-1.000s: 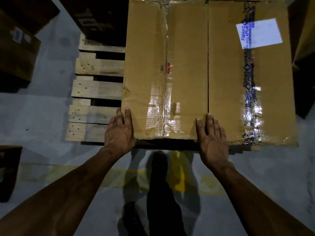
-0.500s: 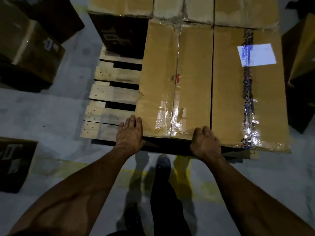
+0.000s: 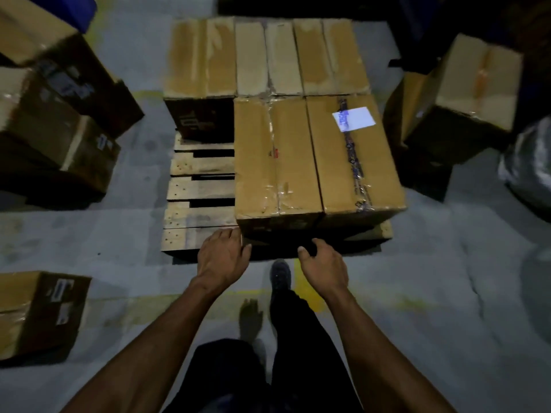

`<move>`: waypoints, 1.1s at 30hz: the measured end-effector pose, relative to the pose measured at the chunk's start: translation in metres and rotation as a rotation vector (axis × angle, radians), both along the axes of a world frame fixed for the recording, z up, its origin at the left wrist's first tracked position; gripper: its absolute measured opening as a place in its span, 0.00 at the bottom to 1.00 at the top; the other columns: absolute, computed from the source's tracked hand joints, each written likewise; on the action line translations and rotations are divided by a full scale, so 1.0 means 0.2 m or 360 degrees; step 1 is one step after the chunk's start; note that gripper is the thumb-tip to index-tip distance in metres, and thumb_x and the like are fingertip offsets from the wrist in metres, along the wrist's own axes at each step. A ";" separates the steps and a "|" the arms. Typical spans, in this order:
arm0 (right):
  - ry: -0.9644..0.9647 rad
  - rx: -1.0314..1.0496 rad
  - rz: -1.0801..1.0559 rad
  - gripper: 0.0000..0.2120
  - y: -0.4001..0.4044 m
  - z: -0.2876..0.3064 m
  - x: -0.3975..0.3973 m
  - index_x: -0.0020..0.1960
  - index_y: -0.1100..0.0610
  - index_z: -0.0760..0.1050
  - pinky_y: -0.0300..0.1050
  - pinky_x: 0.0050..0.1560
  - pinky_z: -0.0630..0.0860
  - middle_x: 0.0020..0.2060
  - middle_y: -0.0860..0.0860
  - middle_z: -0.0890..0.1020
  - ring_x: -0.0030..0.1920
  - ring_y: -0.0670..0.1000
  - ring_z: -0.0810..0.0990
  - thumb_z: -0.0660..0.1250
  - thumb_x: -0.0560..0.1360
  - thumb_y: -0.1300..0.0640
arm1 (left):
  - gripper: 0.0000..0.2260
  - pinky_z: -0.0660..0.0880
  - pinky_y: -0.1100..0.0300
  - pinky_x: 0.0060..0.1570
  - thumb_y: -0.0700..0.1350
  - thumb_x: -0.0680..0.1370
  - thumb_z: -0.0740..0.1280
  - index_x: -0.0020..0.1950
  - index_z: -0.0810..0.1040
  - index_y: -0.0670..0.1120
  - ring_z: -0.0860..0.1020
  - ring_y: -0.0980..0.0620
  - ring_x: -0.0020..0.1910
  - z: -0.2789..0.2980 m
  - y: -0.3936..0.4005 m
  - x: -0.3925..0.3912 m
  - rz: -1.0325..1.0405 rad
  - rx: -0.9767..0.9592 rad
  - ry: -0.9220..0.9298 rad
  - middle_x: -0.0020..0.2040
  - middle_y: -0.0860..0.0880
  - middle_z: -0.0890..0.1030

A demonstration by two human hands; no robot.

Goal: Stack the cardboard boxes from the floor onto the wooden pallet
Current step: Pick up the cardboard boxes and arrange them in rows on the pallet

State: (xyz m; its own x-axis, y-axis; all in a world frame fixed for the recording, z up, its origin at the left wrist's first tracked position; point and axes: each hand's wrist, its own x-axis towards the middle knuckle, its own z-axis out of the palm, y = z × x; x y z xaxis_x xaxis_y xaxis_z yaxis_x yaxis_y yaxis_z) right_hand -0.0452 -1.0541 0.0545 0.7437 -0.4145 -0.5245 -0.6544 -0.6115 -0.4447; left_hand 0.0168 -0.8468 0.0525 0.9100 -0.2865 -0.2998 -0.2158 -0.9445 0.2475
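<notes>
— Down on the pallet (image 3: 199,189) yet, the box (image 3: 313,156)?
— Down and flat, on the right half, back edge tight against the back row (image 3: 268,55). Front face close to the pallet's front board (image 3: 179,238).
— And the hands?
— Low at the box's front left corner, the left hand (image 3: 222,254): fingers loosely straight and close together, tips at the front board. Touching the box or not, hard to tell. Just in front of the dark front face, the right hand (image 3: 323,263): fingers loosely curled, gripping nothing. Both below the top edge, with the box just beyond the fingertips.
— Best way to finish this step?
— Probably a quick check before leaving it. Push flat-palmed on the front face if any gap shows at the back. Square the left side along the slats (image 3: 199,166). Keep fingers out from under the bottom edge. No tugging at the taped flaps.
— Then?
— Bare slats to the left, so likely room for one more there. Nearest at hand, a floor box (image 3: 38,311) down at the left, well apart from both hands. More in the left stack (image 3: 59,138), and a right box (image 3: 459,99) beside the pallet. Worth minding the shoe (image 3: 280,275), near the pallet front, when turning.
</notes>
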 end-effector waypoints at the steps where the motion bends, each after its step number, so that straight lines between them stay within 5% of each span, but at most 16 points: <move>1: -0.0010 0.0005 -0.0046 0.29 0.00 0.06 -0.08 0.77 0.55 0.66 0.52 0.70 0.69 0.72 0.54 0.73 0.72 0.58 0.70 0.60 0.81 0.41 | 0.21 0.73 0.50 0.58 0.54 0.82 0.59 0.68 0.75 0.40 0.77 0.40 0.61 0.06 0.00 -0.06 -0.0023 -0.0020 -0.0014 0.62 0.39 0.80; 7: -0.0080 0.0036 -0.0279 0.28 -0.02 0.38 -0.50 0.76 0.54 0.67 0.53 0.66 0.71 0.71 0.55 0.74 0.70 0.59 0.72 0.61 0.81 0.40 | 0.18 0.75 0.51 0.49 0.55 0.82 0.60 0.63 0.76 0.43 0.79 0.40 0.55 0.39 -0.04 -0.35 -0.0178 -0.0175 -0.0043 0.56 0.42 0.82; 13: -0.0134 0.0078 -0.0391 0.28 -0.11 0.58 -0.79 0.76 0.54 0.66 0.55 0.67 0.71 0.72 0.54 0.73 0.70 0.59 0.72 0.61 0.81 0.41 | 0.20 0.76 0.51 0.55 0.53 0.83 0.61 0.70 0.74 0.42 0.78 0.41 0.59 0.63 -0.15 -0.56 -0.0314 -0.0282 -0.0015 0.62 0.41 0.81; 22: -0.0194 0.0109 -0.0503 0.28 -0.50 0.60 -1.07 0.75 0.54 0.68 0.54 0.67 0.72 0.71 0.55 0.74 0.69 0.59 0.73 0.62 0.80 0.41 | 0.22 0.75 0.54 0.55 0.55 0.83 0.59 0.73 0.72 0.44 0.77 0.45 0.63 0.60 -0.47 -0.79 -0.0408 -0.0227 0.0040 0.66 0.45 0.79; 33: -0.0134 0.0085 -0.0508 0.28 -1.38 0.62 -1.46 0.75 0.54 0.68 0.52 0.66 0.70 0.71 0.55 0.74 0.69 0.59 0.73 0.62 0.80 0.41 | 0.24 0.74 0.52 0.61 0.55 0.84 0.58 0.76 0.69 0.43 0.74 0.43 0.68 0.58 -1.39 -1.12 -0.0451 -0.0176 0.0115 0.70 0.44 0.76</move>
State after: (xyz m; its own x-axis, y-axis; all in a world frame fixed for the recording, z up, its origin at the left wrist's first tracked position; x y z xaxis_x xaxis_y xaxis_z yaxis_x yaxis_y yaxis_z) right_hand -0.3371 -1.3309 0.1777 0.6224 -0.6073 -0.4938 -0.7688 -0.3559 -0.5313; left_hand -0.2064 -1.1251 0.1676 0.7668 -0.5599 -0.3138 -0.4446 -0.8160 0.3695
